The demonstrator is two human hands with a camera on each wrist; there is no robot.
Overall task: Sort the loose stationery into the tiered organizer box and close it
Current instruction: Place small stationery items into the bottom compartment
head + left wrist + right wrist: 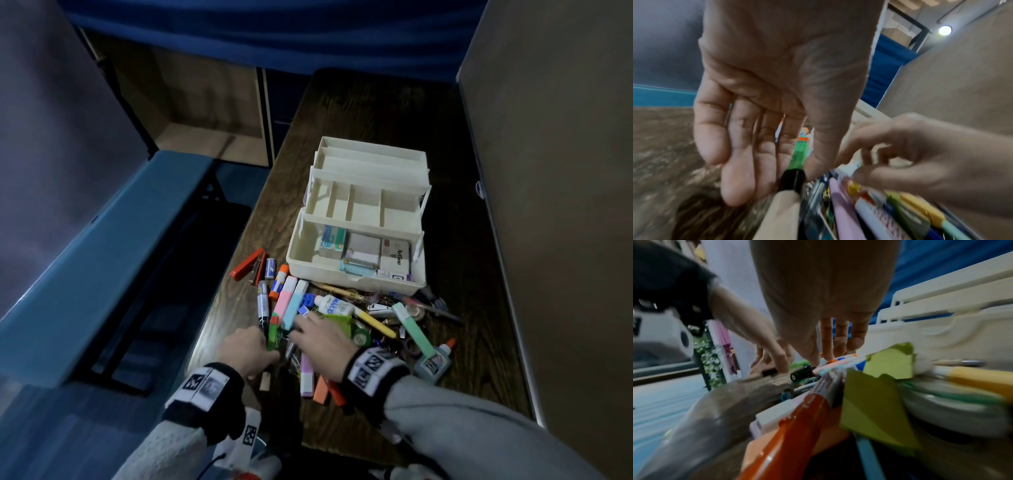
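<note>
The cream tiered organizer box (342, 279) stands open on the wooden table, its divided trays (363, 205) stepped back. Its bottom holds a staples box (332, 241) and an Artline box (397, 255). Loose stationery is piled in front: pink highlighter (284, 298), blue highlighter (294, 305), black marker (263, 305), glue tube (334, 305). My left hand (251, 344) (777, 170) reaches down with fairly straight fingers, its thumb and index on either side of a green highlighter (801, 154). My right hand (308, 329) (830, 352) hovers over the pile, fingertips at the highlighters' near ends.
A red stapler (248, 263) and a glue stick (278, 281) lie left of the box. A mint highlighter (412, 330) and a glue bottle (433, 359) lie at the right. A brown partition (548, 205) walls the table's right side; a blue bench (85, 257) runs along the left.
</note>
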